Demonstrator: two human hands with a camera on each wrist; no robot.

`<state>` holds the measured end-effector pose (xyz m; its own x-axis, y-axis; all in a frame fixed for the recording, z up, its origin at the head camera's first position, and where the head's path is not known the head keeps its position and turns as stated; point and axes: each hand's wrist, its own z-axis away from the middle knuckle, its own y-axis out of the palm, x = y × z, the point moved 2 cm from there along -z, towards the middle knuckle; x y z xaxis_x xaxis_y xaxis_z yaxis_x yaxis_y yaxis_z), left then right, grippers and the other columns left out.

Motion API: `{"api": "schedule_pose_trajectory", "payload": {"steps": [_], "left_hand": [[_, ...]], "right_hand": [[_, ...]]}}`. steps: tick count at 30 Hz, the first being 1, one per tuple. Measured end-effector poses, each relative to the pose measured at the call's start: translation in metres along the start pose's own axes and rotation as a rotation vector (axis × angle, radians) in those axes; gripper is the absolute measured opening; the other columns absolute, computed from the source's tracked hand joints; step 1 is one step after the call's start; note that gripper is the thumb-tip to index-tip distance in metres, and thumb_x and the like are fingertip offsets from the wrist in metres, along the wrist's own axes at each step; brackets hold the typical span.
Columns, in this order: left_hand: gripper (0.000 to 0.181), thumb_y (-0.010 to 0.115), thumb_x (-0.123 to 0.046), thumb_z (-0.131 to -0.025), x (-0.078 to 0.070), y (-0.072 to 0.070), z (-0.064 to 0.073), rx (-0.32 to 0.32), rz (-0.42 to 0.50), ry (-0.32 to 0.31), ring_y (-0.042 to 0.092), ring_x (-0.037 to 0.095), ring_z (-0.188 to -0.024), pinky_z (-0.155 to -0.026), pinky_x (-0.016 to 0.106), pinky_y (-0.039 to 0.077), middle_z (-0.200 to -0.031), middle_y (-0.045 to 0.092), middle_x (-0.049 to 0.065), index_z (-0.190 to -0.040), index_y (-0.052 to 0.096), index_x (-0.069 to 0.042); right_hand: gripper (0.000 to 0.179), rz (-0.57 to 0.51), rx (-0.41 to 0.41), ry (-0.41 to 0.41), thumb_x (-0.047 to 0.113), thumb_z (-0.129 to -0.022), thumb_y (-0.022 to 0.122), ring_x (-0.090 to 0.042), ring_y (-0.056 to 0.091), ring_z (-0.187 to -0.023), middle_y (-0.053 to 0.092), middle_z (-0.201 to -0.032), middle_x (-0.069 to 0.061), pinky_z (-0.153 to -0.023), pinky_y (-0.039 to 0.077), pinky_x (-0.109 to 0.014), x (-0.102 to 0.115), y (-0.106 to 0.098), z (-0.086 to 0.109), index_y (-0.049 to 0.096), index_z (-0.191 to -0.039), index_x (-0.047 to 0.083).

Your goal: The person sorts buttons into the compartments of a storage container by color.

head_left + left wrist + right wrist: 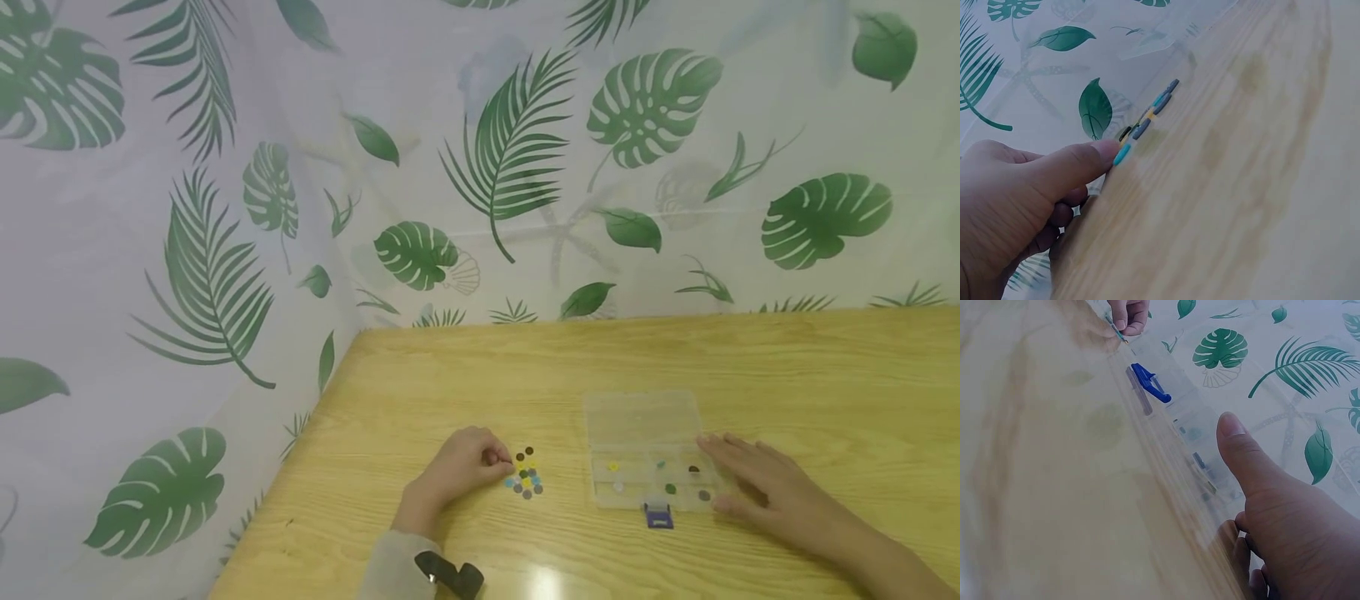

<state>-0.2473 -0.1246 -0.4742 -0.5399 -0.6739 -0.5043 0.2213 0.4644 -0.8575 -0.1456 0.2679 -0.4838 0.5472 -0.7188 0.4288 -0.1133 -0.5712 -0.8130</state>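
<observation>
My left hand [467, 465] is at the left side of a small pile of round flat discs [527, 482] on the table, in brown, yellow, green, blue and grey. Its thumb and forefinger come together at the pile's edge; I cannot tell whether a disc is between them. In the left wrist view, a teal disc [1121, 154] lies right at the thumb tip. My right hand [776, 500], fingers extended and thumb apart, is at the right side of a clear plastic compartment box [630, 504]. Single discs, among them a green one [670, 489], lie in its compartments.
The box's clear lid [641, 417] is folded back, away from me. A blue-purple latch [659, 517] hangs at the front edge. The wooden table [450, 375] meets a leaf-patterned sheet [525, 275] at the back and left. A black strap [450, 573] is around my left wrist.
</observation>
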Motion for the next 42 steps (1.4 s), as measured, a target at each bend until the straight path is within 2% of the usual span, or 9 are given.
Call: {"api": "schedule_pose_trajectory", "payload": {"steps": [4,9,13,18,23,28,34,38,42], "left_hand": [[0.008,0.072,-0.031,-0.084,-0.002,0.0,-0.001,0.009,-0.009,-0.017,0.047,0.001,-0.071,-0.07,0.019,0.04,-0.074,0.056,-0.017,-0.084,0.072,-0.023],[0.011,0.069,-0.032,-0.086,-0.009,-0.001,-0.003,0.048,-0.068,-0.005,0.045,0.002,-0.067,-0.069,0.02,0.039,-0.07,0.055,-0.016,-0.085,0.073,-0.022],[0.013,0.067,-0.034,-0.086,-0.011,-0.002,-0.003,0.055,-0.08,-0.021,0.046,0.002,-0.068,-0.07,0.02,0.04,-0.073,0.057,-0.017,-0.087,0.072,-0.022],[0.013,0.067,-0.036,-0.086,-0.01,-0.002,-0.001,0.018,-0.085,-0.026,0.047,0.002,-0.074,-0.074,0.022,0.04,-0.077,0.057,-0.017,-0.087,0.072,-0.024],[0.014,0.065,-0.037,-0.087,-0.012,-0.005,0.001,-0.025,-0.045,-0.02,0.047,0.003,-0.078,-0.072,0.02,0.042,-0.084,0.057,-0.015,-0.09,0.069,-0.024],[0.015,0.061,-0.037,-0.091,-0.023,-0.011,-0.001,-0.061,-0.056,0.01,0.048,0.003,-0.083,-0.075,0.021,0.044,-0.089,0.058,-0.015,-0.093,0.067,-0.024],[0.015,0.059,-0.037,-0.093,-0.034,-0.014,-0.006,-0.059,-0.05,0.01,0.047,0.003,-0.085,-0.076,0.022,0.043,-0.091,0.058,-0.015,-0.094,0.067,-0.025],[0.013,0.059,-0.037,-0.093,-0.04,-0.014,-0.009,-0.08,-0.05,0.007,0.046,0.004,-0.082,-0.075,0.021,0.043,-0.086,0.055,-0.015,-0.093,0.067,-0.026],[0.013,0.061,-0.035,-0.092,-0.049,-0.014,-0.014,-0.116,-0.075,0.045,0.045,0.004,-0.08,-0.073,0.021,0.042,-0.082,0.054,-0.014,-0.091,0.067,-0.023]], "right_hand": [[0.07,-0.003,0.001,-0.002,0.021,-0.083,0.071,0.017,0.007,-0.133,0.049,-0.137,-0.021,-0.107,-0.004,-0.008,-0.001,0.0,0.0,0.039,-0.145,0.015],[0.07,-0.01,0.012,0.005,0.021,-0.084,0.07,0.017,0.006,-0.132,0.048,-0.137,-0.022,-0.106,-0.005,-0.008,-0.001,0.0,0.0,0.038,-0.145,0.015],[0.07,-0.013,0.01,0.005,0.02,-0.084,0.07,0.017,0.006,-0.132,0.048,-0.137,-0.023,-0.106,-0.004,-0.007,0.0,-0.001,0.0,0.038,-0.145,0.015],[0.07,-0.018,0.011,0.009,0.02,-0.084,0.07,0.017,0.006,-0.133,0.047,-0.139,-0.02,-0.108,-0.005,-0.01,0.0,0.0,-0.001,0.037,-0.146,0.015],[0.071,-0.02,0.005,0.004,0.02,-0.083,0.071,0.016,0.007,-0.134,0.046,-0.142,-0.014,-0.11,-0.005,-0.014,0.0,0.0,-0.001,0.037,-0.146,0.014],[0.071,-0.02,-0.004,-0.001,0.019,-0.082,0.071,0.016,0.007,-0.133,0.048,-0.139,-0.017,-0.108,-0.004,-0.011,0.002,-0.002,-0.002,0.038,-0.145,0.014],[0.071,-0.015,0.0,-0.007,0.02,-0.083,0.071,0.017,0.008,-0.133,0.049,-0.135,-0.023,-0.107,-0.004,-0.009,0.003,-0.003,-0.002,0.038,-0.145,0.013],[0.071,-0.014,0.0,-0.005,0.02,-0.083,0.071,0.016,0.008,-0.133,0.048,-0.136,-0.024,-0.108,-0.005,-0.011,0.002,-0.002,-0.002,0.038,-0.145,0.014],[0.071,-0.014,0.001,-0.001,0.02,-0.083,0.071,0.016,0.007,-0.133,0.048,-0.137,-0.024,-0.109,-0.005,-0.012,0.001,-0.002,-0.001,0.037,-0.146,0.014]]}}
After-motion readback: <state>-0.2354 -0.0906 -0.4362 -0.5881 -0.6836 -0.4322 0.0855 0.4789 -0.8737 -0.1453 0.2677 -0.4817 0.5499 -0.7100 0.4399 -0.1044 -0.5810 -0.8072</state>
